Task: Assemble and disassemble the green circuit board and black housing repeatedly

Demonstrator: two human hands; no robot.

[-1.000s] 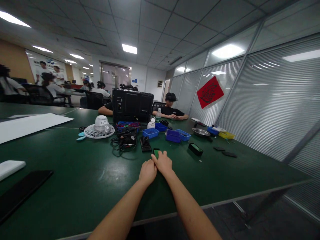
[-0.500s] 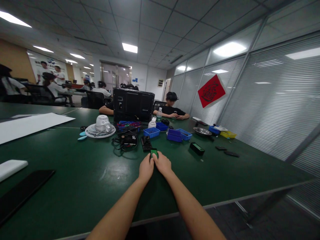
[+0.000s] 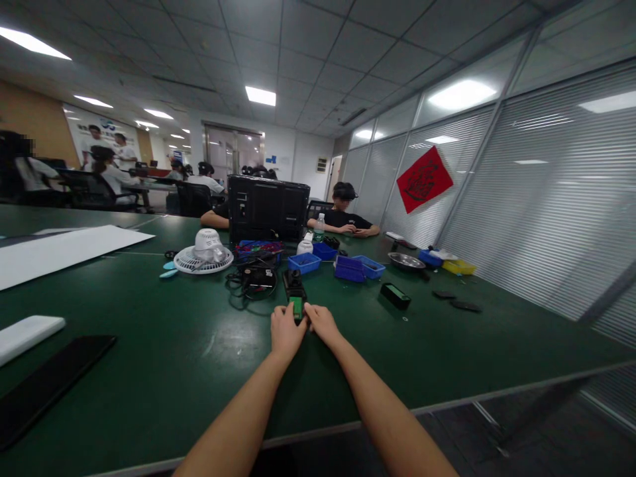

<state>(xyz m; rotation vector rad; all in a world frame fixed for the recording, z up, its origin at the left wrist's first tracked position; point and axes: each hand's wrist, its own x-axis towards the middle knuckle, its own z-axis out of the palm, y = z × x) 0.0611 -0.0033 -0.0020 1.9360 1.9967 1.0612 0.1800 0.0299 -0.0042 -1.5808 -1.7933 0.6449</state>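
Between my hands is a small flat dark piece with a green face like a circuit board (image 3: 297, 307); its exact kind is too small to make out. My left hand (image 3: 286, 332) grips it from the left and near side, thumb along its near edge. The fingers of my right hand (image 3: 322, 323) are bent together at its right edge. Just beyond it on the table stands a black device with a round knob (image 3: 294, 283). Off to the right lies a black box with a green top (image 3: 395, 295).
A green table (image 3: 209, 391) carries a white fan part (image 3: 205, 253), tangled black cables (image 3: 248, 283), blue bins (image 3: 304, 263), a metal dish (image 3: 406, 262) and a black monitor (image 3: 268, 209). A person (image 3: 345, 212) sits across. At left lie a white slab (image 3: 30, 334) and a black panel (image 3: 54, 384).
The green-faced piece has shifted slightly left and shows more of its face. My left hand has moved its fingers round the left side; my right hand has drawn to the right edge.
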